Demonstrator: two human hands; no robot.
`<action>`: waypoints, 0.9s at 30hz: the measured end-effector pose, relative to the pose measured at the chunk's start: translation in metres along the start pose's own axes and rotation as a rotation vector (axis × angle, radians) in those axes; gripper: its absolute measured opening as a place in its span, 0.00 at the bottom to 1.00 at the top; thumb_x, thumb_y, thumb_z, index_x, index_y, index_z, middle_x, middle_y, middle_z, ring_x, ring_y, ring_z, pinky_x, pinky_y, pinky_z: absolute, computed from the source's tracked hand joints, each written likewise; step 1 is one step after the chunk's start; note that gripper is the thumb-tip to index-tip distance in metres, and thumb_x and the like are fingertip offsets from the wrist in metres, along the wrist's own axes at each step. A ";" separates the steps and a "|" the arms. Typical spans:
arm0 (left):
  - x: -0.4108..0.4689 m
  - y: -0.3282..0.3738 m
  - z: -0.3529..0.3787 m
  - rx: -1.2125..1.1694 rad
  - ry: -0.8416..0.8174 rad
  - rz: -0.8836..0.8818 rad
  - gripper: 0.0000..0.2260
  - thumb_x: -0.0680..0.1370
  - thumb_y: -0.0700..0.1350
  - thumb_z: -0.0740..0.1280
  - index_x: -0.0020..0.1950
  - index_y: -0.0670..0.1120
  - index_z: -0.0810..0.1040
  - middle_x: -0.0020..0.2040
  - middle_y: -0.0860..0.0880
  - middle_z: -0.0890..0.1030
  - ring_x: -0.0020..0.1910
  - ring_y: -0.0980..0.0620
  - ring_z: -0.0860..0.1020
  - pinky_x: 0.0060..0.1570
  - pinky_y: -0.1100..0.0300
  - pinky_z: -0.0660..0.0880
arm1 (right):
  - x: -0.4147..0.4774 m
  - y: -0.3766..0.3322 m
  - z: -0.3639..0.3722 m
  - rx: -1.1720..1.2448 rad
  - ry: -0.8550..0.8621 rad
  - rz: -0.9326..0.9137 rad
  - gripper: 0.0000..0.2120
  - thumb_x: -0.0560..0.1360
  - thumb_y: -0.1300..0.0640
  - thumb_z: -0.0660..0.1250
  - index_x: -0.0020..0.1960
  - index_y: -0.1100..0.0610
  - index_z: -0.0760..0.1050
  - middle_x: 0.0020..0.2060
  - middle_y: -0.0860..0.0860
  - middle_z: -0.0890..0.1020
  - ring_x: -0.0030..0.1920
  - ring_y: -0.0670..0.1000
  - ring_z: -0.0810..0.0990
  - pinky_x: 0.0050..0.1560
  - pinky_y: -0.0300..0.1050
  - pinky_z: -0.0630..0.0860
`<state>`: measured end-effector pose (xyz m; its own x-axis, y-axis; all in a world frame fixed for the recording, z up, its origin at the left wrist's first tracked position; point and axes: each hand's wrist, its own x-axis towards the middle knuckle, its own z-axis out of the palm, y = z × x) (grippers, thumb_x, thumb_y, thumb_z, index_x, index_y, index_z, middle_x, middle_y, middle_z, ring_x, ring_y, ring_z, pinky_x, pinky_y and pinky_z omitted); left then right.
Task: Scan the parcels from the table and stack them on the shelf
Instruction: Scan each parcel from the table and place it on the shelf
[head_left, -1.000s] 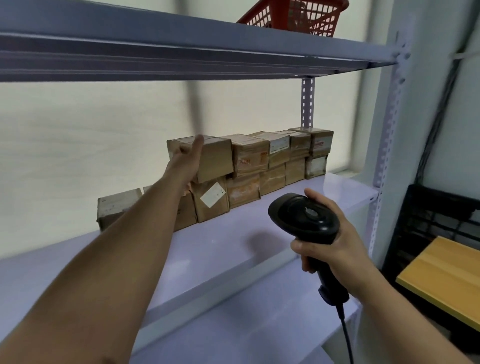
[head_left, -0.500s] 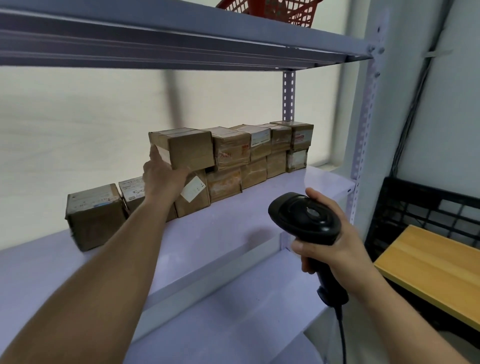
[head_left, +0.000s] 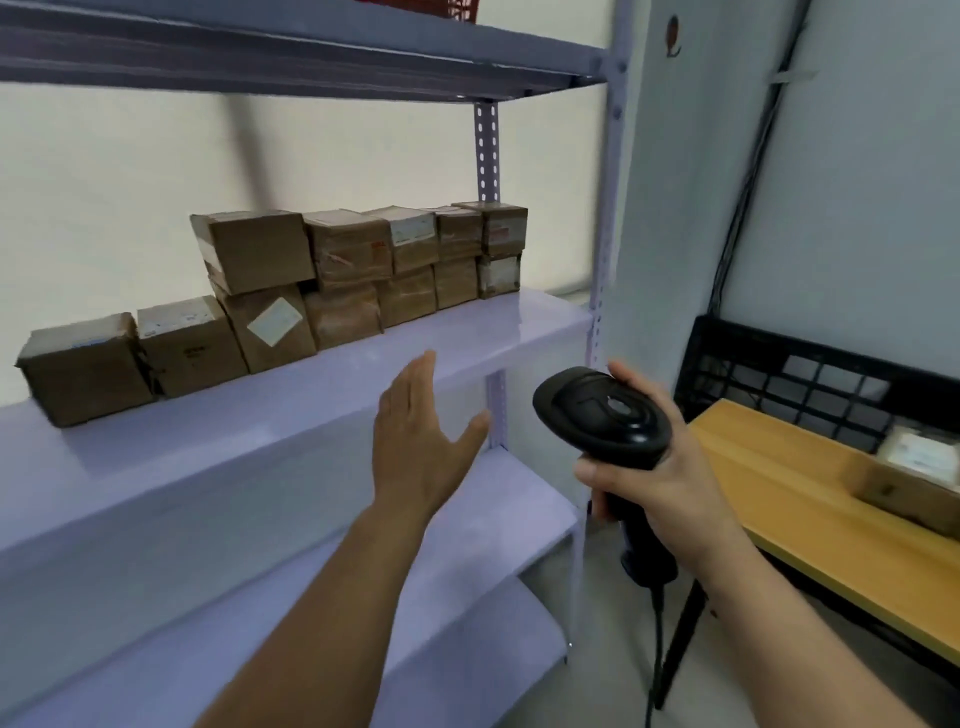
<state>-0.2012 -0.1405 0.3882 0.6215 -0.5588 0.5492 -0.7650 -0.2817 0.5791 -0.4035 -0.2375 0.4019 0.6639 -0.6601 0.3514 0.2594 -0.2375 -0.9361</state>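
Left hand (head_left: 415, 447): flat, fingers straight, thumb out, holding nothing. It is free, I judge, to fetch more.
Right hand (head_left: 660, 478): wrapped round the scanner (head_left: 602, 410) grip, head forward and ready to read.
Parcels (head_left: 353, 270): up and left of my left hand, two tiers packed side by side on the shelf (head_left: 467, 332). The top-left one sits skewed.
Tabletop (head_left: 779, 467): right of my right hand, carrying a parcel (head_left: 914, 467) that is cut off by the frame edge, its label blurred.
Hidden: the scanner's window and my trigger finger.
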 end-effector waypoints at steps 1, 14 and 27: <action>-0.010 0.013 0.013 0.003 -0.025 0.002 0.36 0.76 0.55 0.70 0.78 0.45 0.57 0.77 0.46 0.61 0.75 0.47 0.59 0.71 0.58 0.54 | -0.008 0.000 -0.015 -0.008 0.009 -0.004 0.43 0.62 0.66 0.80 0.69 0.41 0.68 0.53 0.61 0.80 0.27 0.58 0.78 0.27 0.48 0.77; -0.116 0.206 0.172 -0.077 -0.292 0.086 0.39 0.70 0.66 0.67 0.75 0.47 0.63 0.72 0.48 0.67 0.70 0.47 0.65 0.68 0.54 0.61 | -0.128 -0.019 -0.231 -0.125 0.204 0.021 0.44 0.61 0.62 0.78 0.72 0.43 0.65 0.54 0.52 0.82 0.30 0.55 0.80 0.28 0.52 0.78; -0.185 0.347 0.307 -0.218 -0.658 0.284 0.35 0.76 0.62 0.64 0.78 0.50 0.56 0.76 0.50 0.61 0.74 0.50 0.60 0.72 0.51 0.61 | -0.237 -0.035 -0.379 -0.265 0.599 0.091 0.44 0.61 0.60 0.79 0.72 0.40 0.65 0.56 0.42 0.80 0.37 0.56 0.83 0.29 0.49 0.81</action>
<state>-0.6337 -0.3741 0.3027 0.1231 -0.9574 0.2613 -0.7876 0.0660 0.6126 -0.8359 -0.3427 0.3457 0.1506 -0.9498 0.2741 -0.0114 -0.2789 -0.9602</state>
